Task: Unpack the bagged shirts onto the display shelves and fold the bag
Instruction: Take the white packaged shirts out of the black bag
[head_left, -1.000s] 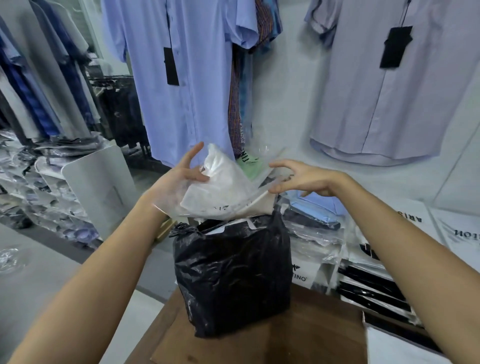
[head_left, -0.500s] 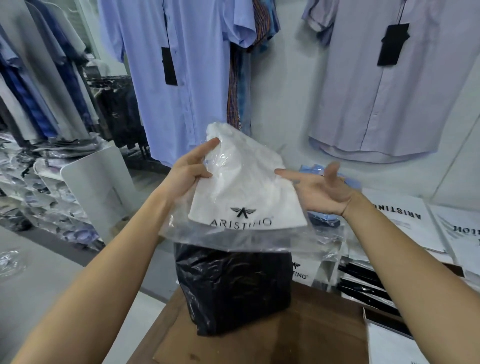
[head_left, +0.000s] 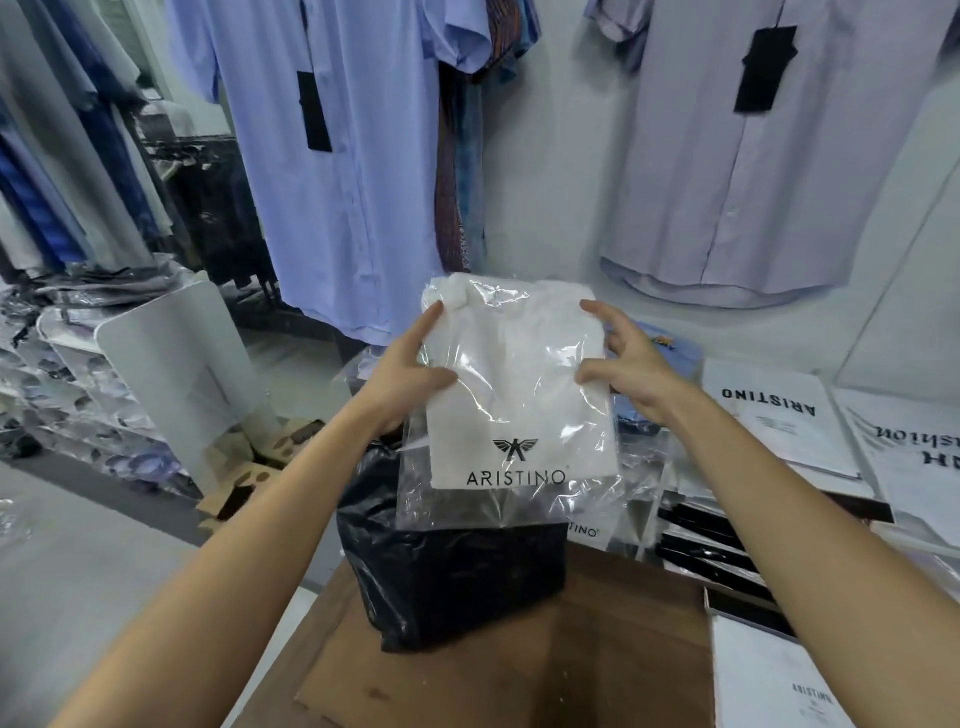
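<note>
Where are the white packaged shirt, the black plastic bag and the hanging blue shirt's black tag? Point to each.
white packaged shirt (head_left: 519, 384), head view, on the folded fabric above the printed logo.
black plastic bag (head_left: 457, 582), head view, on its crinkled front wall.
black tag (head_left: 313, 111), head view, on the middle of the tag.

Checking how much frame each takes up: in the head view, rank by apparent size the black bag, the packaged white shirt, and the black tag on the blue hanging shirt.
1. black bag
2. packaged white shirt, nearly alike and nearer the camera, so unsure
3. black tag, clearly smallest
</note>
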